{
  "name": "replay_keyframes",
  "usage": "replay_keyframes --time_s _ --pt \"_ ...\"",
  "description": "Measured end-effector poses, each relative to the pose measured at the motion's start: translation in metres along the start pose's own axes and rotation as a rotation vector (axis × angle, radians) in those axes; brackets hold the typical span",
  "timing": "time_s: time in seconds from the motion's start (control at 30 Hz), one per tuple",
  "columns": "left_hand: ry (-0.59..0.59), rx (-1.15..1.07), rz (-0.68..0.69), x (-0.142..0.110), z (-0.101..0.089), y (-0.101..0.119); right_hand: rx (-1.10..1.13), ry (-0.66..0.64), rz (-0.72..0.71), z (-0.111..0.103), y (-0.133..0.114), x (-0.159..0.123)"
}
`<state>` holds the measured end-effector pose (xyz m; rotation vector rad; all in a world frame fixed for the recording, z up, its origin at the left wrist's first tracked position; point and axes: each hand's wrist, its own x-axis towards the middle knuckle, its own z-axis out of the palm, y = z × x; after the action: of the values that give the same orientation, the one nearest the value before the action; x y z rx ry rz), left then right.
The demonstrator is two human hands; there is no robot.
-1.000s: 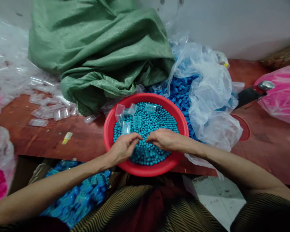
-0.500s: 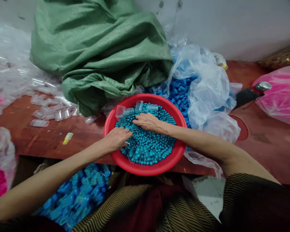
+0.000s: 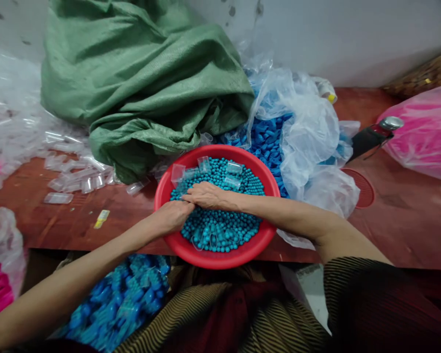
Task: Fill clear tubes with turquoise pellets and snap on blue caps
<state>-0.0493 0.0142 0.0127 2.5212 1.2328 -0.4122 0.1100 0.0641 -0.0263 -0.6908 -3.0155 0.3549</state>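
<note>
A red basin (image 3: 220,260) holds many small turquoise beads (image 3: 238,228). Over its left part, my left hand (image 3: 176,215) is closed, and whatever its fingers pinch is hidden. My right hand (image 3: 208,195) reaches across the beads, its fingers pressed together and meeting the fingertips of my left hand. What lies between the two hands is too small to make out. Several clear plastic tubes rest on the beads behind the hands, one clear tube (image 3: 204,164) among them. A clear loop-shaped piece (image 3: 210,239) lies among the beads near the front.
A green sack (image 3: 147,83) stands behind the basin. Clear tubes (image 3: 59,197) are heaped at left. Blue parts (image 3: 266,142) spill from a plastic bag (image 3: 312,122) at right, near a dark bottle (image 3: 371,139) and pink bag (image 3: 422,132). Turquoise-blue pieces (image 3: 121,299) are below the table edge.
My right hand has moved left and slightly nearer, from the middle of the beads to meet my left hand. A clear tube formerly under it now shows. The view has shifted slightly.
</note>
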Motion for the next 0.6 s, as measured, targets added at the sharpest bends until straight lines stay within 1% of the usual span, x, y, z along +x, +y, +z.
replay_keyframes --time_s 0.07,0.17,0.23,0.3,0.37,0.43,0.47,0.53,0.6 --pt "0.036 -0.148 -0.003 -0.001 -0.006 -0.008 0.108 -0.006 0.055 -0.002 0.006 0.000" --pt "0.093 -0.586 -0.026 0.002 -0.015 -0.017 0.304 0.007 0.178 -0.015 0.013 -0.010" --pt "0.079 -0.880 -0.079 0.006 -0.018 -0.019 0.403 0.036 0.268 -0.025 0.017 -0.019" --pt "0.065 -1.062 -0.132 0.011 -0.018 -0.018 0.458 0.067 0.360 -0.032 0.019 -0.027" --pt "0.114 -1.102 -0.175 0.015 -0.015 -0.016 0.490 0.107 0.429 -0.037 0.020 -0.035" --pt "0.203 -1.042 -0.224 0.018 -0.012 -0.015 0.497 0.166 0.459 -0.041 0.021 -0.043" --pt "0.232 -1.001 -0.251 0.019 -0.011 -0.016 0.487 0.195 0.457 -0.042 0.021 -0.047" --pt "0.252 -0.924 -0.277 0.021 -0.012 -0.019 0.438 0.231 0.428 -0.044 0.020 -0.055" --pt "0.279 -0.818 -0.255 0.021 -0.015 -0.022 0.366 0.203 0.367 -0.043 0.016 -0.063"
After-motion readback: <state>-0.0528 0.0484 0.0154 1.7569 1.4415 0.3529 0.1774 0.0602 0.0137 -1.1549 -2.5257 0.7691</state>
